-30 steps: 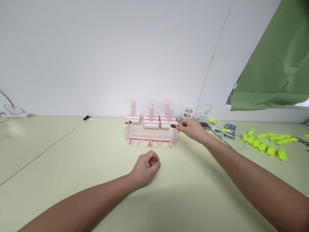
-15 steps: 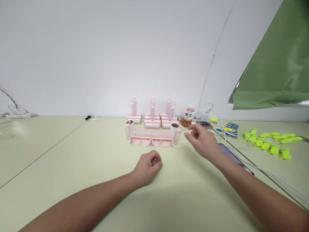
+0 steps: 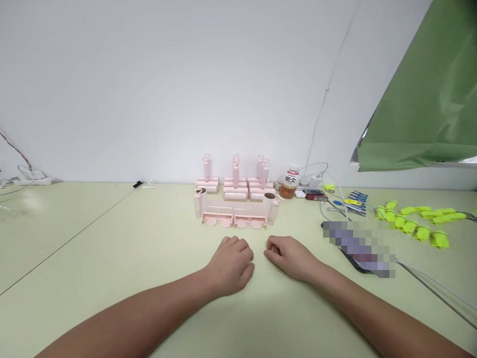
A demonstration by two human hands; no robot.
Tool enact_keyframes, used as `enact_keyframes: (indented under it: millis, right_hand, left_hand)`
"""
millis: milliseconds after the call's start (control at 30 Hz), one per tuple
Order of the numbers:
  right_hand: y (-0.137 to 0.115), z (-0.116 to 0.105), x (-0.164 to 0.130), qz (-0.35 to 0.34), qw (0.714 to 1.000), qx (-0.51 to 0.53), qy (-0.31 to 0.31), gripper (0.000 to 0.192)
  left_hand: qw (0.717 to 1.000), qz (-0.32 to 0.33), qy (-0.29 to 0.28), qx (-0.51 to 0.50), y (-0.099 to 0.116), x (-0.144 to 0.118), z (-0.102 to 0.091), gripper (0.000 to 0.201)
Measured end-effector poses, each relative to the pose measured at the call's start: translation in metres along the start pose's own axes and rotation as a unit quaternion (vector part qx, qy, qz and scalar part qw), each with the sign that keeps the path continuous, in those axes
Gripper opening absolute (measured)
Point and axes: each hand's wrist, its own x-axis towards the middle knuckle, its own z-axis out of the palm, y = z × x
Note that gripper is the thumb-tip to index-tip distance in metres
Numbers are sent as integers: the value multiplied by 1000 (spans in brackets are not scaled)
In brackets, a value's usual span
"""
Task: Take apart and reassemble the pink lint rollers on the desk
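Observation:
My left hand (image 3: 231, 267) rests on the table, knuckles up, its fingers curled in with nothing seen in them. Just to its right, my right hand (image 3: 290, 257) lies on its side with fingers loosely folded and no object visible in it. A gap separates the two hands. Beyond them stand two open pink holders (image 3: 250, 220) with small round discs at their fronts. A clear pink-capped tube (image 3: 198, 206) and a brown-topped roll (image 3: 269, 203) flank these holders. Behind is a group of pink boxes (image 3: 235, 193) with heart-topped tubes (image 3: 236, 175) upright on them.
A bottle with amber contents (image 3: 289, 183) stands right of the pink boxes. A phone (image 3: 357, 251), partly blurred out, lies right of my right hand among white cables (image 3: 432, 273). Several neon yellow pieces (image 3: 410, 226) sit farther right. A power strip (image 3: 35, 177) is at far left.
My right hand has come down and left, from beside the bottle to the table near my left hand, and its fingers have folded. My left hand has turned knuckles up.

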Motion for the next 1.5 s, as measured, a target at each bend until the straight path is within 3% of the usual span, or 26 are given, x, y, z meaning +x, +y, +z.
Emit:
enact_keyframes:
  millis: [233,333,467,600,700,833,967,1133,1200,1333,1400,1500]
  right_hand:
    - [5,-5,1,16,1000,18,-11,20]
    - [6,-4,2,13,1000,11,-14,19]
    - [7,-1,4,13,1000,-11,-9,16]
    - [6,1,4,15,1000,-12,-5,14]
    - [4,-1,3,17,1000,-2,-5,14]
    - [4,-4,0,11,1000,14,-7,14]
    - [4,-5,-1,2,999,34,-12,16]
    - [8,-6,-2,7,996,90,-16,21]
    - [8,-6,-2,16,991,134,1,24]
    - [2,-9,1,38,959,274,60,41]
    - [-7,-14,1,32,931,355,84,61]
    - [-23,-22,-4,-29,899,421,120,74]
  left_hand:
    - [998,-55,5,16,-6,2,-2,15]
    - [996,-76,30,22,-16,16,-17,21]
    - [986,-126,81,72,-39,68,-59,28]
    - [973,-148,81,158,-72,140,-100,40]
    - [970,-155,45,181,-96,181,-114,48]
    - [968,-141,-38,204,-117,201,-119,35]
    - [964,-109,-69,234,-120,199,-131,20]
    - [958,-86,-34,271,-106,188,-174,21]
    - [957,-81,8,279,-94,175,-195,24]
    - [957,-52,162,234,-60,124,-224,23]
    - [953,-56,229,187,-40,90,-222,22]
    - [952,-89,281,85,-17,37,-196,21]
